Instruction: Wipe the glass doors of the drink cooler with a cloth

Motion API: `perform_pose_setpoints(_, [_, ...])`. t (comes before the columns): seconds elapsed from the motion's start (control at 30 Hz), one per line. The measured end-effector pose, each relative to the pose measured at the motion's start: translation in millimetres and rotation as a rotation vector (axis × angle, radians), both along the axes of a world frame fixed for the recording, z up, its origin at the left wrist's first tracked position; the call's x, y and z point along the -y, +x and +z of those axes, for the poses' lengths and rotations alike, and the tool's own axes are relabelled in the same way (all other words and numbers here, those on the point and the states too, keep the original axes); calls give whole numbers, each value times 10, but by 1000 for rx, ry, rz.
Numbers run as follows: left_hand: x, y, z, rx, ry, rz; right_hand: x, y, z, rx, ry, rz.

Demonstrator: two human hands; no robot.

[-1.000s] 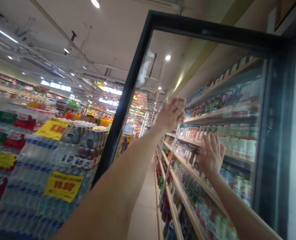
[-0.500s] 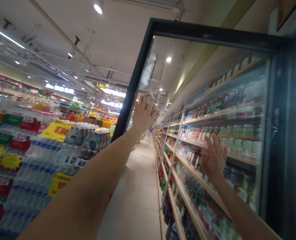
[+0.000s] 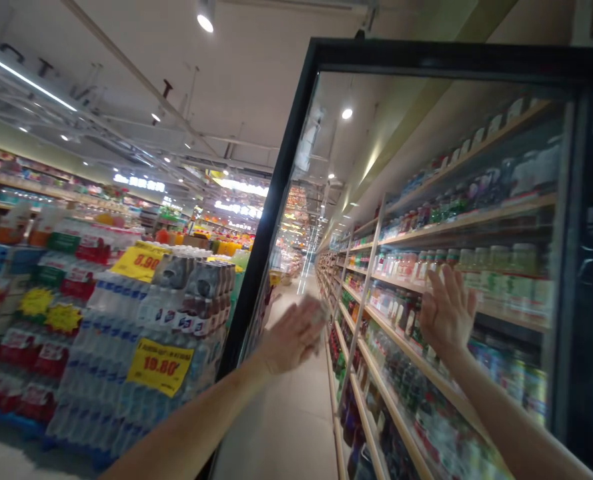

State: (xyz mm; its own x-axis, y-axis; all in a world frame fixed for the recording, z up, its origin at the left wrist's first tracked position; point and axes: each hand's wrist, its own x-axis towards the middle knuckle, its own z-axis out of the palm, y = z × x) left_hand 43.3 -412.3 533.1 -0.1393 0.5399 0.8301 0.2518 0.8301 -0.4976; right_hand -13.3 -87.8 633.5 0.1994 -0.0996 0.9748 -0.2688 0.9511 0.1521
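Note:
A glass door (image 3: 290,175) with a black frame stands swung out in front of me, shelves of bottles showing in its pane. My left hand (image 3: 285,339) is laid over a pale, crumpled cloth (image 3: 318,312) and holds it to the lower left part of the pane; motion blurs the fingers and the cloth. Farther right, my right hand (image 3: 446,313) is raised with fingers outstretched and apart, palm toward the pane. It holds nothing, and whether it touches the glass I cannot tell.
To the left rise stacks of shrink-wrapped bottles (image 3: 91,347) with yellow price signs (image 3: 160,367). A pale tiled aisle (image 3: 281,413) runs ahead. Shelves of drinks (image 3: 401,320) appear at right through or in the glass. The door's hinge-side frame (image 3: 583,267) is at far right.
My left hand has moved down the glass with the cloth, from upper to lower left. My right hand stays raised and open. The view has shifted slightly, showing more of the stacks.

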Motion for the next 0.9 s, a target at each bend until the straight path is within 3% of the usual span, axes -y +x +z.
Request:
perform_pose_setpoints(0.07, [-29,28,-148,107,-281,-63,-4,0,2,-15,6,4])
perform_pose_setpoints(0.1, [-20,31,-174,135,-314,-63,-7,-1,3,-23,4,6])
perform_pose_setpoints(0.13, [1,29,-169,134,-257,-38,-11,-3,4,-31,5,10])
perform_pose_setpoints(0.23, [74,21,-123,69,127,93,-31,-24,6,-19,4,19])
perform_pose_setpoints(0.27, [80,31,-153,70,165,102,-39,-36,7,-15,0,18])
perform_pose_setpoints(0.3, [74,53,-219,92,109,75,-47,-47,7,-6,-4,16])
perform_pose_setpoints(0.4, [21,153,-533,194,-377,-122,-60,-69,8,21,-22,9])
perform_pose_setpoints(0.47, [13,191,-642,197,-534,-174,-59,-63,10,36,-22,11])
perform_pose_setpoints(0.5, [23,190,-626,177,-497,-154,-57,-55,11,39,-21,11])
perform_pose_setpoints(0.63, [84,103,-341,87,-43,37,-50,-15,18,61,-35,3])
perform_pose_setpoints(0.67, [84,90,-316,79,-23,46,-49,-10,19,68,-42,1])
perform_pose_setpoints(0.83, [17,148,-534,112,-536,-170,-57,-23,17,34,-36,13])
perform_pose_setpoints(0.9, [10,140,-469,65,-481,-136,-59,-32,13,3,-26,25])
